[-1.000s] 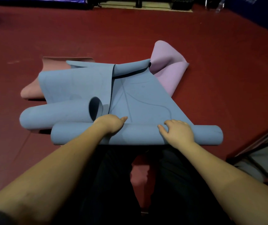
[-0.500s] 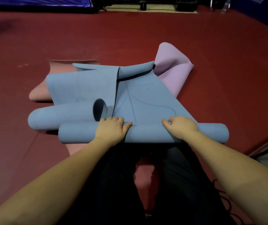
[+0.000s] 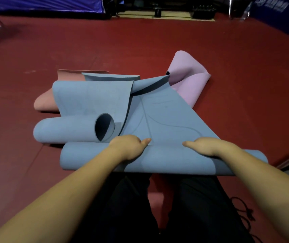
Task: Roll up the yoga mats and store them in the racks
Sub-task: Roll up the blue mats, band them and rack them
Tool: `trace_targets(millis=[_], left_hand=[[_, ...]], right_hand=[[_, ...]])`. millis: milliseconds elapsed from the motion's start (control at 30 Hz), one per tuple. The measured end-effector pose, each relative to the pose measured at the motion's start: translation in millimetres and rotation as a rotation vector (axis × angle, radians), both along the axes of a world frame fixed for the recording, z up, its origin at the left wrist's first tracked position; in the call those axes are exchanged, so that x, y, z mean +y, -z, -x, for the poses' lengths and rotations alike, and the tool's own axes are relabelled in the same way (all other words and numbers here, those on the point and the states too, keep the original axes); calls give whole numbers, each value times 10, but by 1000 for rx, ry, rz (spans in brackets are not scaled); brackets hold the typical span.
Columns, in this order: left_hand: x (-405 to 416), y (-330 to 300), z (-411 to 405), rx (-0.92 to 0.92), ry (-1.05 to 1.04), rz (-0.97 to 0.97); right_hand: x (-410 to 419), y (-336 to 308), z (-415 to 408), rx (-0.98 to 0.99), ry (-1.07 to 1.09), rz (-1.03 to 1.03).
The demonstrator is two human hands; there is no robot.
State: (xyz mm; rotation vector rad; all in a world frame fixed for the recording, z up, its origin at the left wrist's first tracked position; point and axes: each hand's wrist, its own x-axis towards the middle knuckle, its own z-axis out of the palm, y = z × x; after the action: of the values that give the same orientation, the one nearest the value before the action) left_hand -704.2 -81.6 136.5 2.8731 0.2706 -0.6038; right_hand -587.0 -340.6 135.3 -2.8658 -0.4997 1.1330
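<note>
Blue roll (image 3: 157, 160) lies across our lap in the head view; our left hand (image 3: 128, 146) and right hand (image 3: 204, 146) press curled over its top, likely tightening it, pink mat (image 3: 189, 85) beyond.

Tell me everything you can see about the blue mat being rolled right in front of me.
The blue mat looks like matte foam with faint printed lines. Its near end is wound into a thick roll lying crosswise on the red floor; the unrolled rest runs away, over a lilac mat. The left hand and the right hand rest on the roll.
</note>
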Motion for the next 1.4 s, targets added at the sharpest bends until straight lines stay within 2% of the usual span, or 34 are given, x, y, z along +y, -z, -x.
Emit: trace_targets(millis=[100, 233, 433, 600, 767, 900, 1000, 1067, 1200, 1400], left_hand=[[35, 70, -76, 28, -31, 7], [89, 29, -160, 88, -65, 26], [96, -52, -297, 162, -39, 92], [155, 25, -432, 129, -46, 76], [136, 133, -325, -362, -66, -143], [88, 246, -131, -507, -140, -160], [38, 428, 129, -599, -73, -204], [38, 505, 231, -617, -42, -253], [38, 418, 118, -560, -71, -230], [-53, 347, 23, -574, -30, -218]], right_hand=[[-15, 70, -6, -85, -39, -96], [-17, 105, 57, -439, -133, -253], [-41, 172, 421, -624, -117, -187], [17, 312, 514, -662, -100, -168], [122, 362, 361, -691, -90, -136], [149, 351, 256, -659, -78, -134], [202, 307, 138, -555, -50, -108], [227, 302, 96, -522, -61, -107], [239, 288, 55, -500, -75, -112], [86, 217, 62, -494, -47, -116]])
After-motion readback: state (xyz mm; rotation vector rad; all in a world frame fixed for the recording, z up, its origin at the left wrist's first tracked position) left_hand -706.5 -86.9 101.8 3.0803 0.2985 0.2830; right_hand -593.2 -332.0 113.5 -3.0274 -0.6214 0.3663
